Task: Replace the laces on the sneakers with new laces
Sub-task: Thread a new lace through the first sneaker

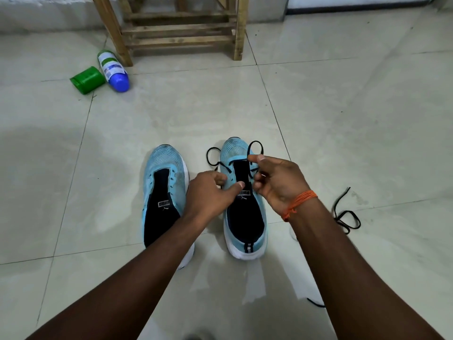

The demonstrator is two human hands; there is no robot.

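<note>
Left hand (210,192), right hand (277,182) around lace (256,141)

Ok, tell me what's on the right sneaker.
A black lace runs through the front eyelets of the right sneaker, loops spilling off both sides. The right hand pinches it; the left hand is at the tongue. They cover the upper eyelets, so lacing there cannot be seen.

We are looking at what seems to be a plain room in a home. Pale glossy square floor tiles (343,106) are running to a grey wall (49,13). A bare slatted wooden stand (176,30) is standing there. A white-and-green spray can with a blue end (111,67) is lying beside a green plastic cap (87,79).
</note>
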